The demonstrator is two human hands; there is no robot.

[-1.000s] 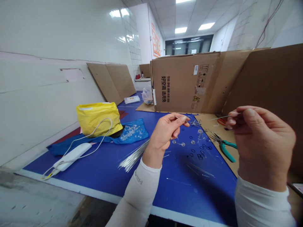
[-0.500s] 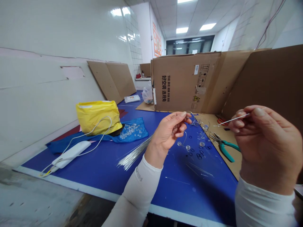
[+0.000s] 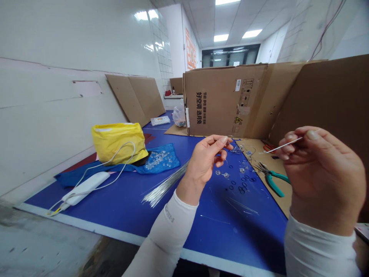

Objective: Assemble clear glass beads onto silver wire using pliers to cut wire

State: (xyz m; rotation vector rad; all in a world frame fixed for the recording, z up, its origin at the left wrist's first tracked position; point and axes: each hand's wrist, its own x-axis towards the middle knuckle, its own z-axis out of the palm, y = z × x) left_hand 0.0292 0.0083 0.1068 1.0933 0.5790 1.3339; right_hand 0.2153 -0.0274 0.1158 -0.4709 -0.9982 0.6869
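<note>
My left hand (image 3: 206,157) is raised above the table's middle, thumb and fingertips closed on a small clear bead (image 3: 228,142); the fingers hide most of it. A thin curved wire shows just behind those fingertips. To the right, my right hand (image 3: 325,169) pinches a thin straight metal wire (image 3: 284,146), whose free end points left toward my left hand, apart from it. Below and between the hands, clear beads on wire (image 3: 221,174) and several black rings (image 3: 243,188) lie on the blue table (image 3: 207,234).
Pliers with teal handles (image 3: 275,184) lie on cardboard at the right. A bundle of straight wires (image 3: 163,188) rests left of my left forearm. Farther left are a blue bag with clear beads (image 3: 161,158), a yellow bag (image 3: 118,142) and a white power strip (image 3: 86,188). A cardboard box (image 3: 221,104) stands behind.
Both hands keep their grips and their poses barely differ. The wire in my right hand still points left. The view has shifted slightly.
</note>
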